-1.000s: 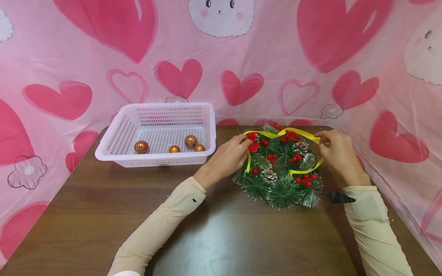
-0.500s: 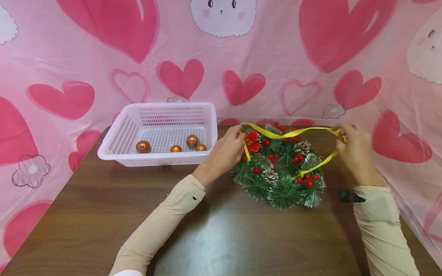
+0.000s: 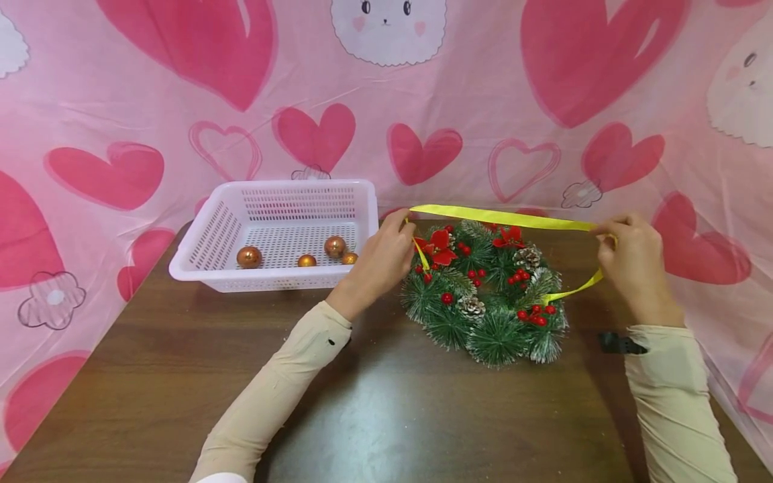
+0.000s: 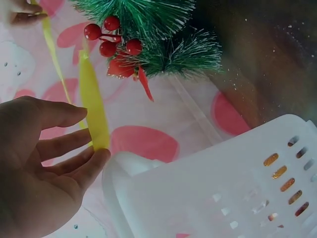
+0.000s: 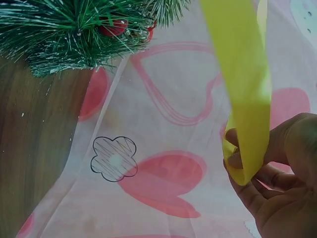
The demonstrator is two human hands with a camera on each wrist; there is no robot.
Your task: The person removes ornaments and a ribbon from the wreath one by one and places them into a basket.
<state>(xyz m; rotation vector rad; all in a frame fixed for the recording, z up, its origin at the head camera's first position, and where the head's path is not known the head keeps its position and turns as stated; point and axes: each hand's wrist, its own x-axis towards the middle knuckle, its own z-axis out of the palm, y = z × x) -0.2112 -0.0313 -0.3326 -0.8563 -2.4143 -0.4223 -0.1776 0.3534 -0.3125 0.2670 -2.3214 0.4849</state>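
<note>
A yellow ribbon (image 3: 501,216) is drawn nearly straight between both hands, over the far side of a green wreath (image 3: 498,339). Red berries, red flowers and pine cones decorate the wreath, which lies on the table. My left hand (image 3: 383,255) pinches the ribbon at the wreath's left; a short tail hangs toward the berries. In the left wrist view the ribbon (image 4: 93,96) bends at the fingertips. On the right, my right hand (image 3: 637,268) grips the other part, its tail slanting down to the wreath. The right wrist view shows the ribbon (image 5: 242,94) looped around the fingers.
A white plastic basket (image 3: 272,276) stands at the back left of the brown table (image 3: 386,409), close to my left hand. Several shiny copper and gold balls, such as this one (image 3: 249,257), lie in it. Behind hangs a pink heart-patterned cloth (image 3: 471,87).
The hands have moved apart, the left one leftward and the right one rightward. Between them the ribbon has gone from slack and wavy to nearly taut, rising slightly off the wreath.
</note>
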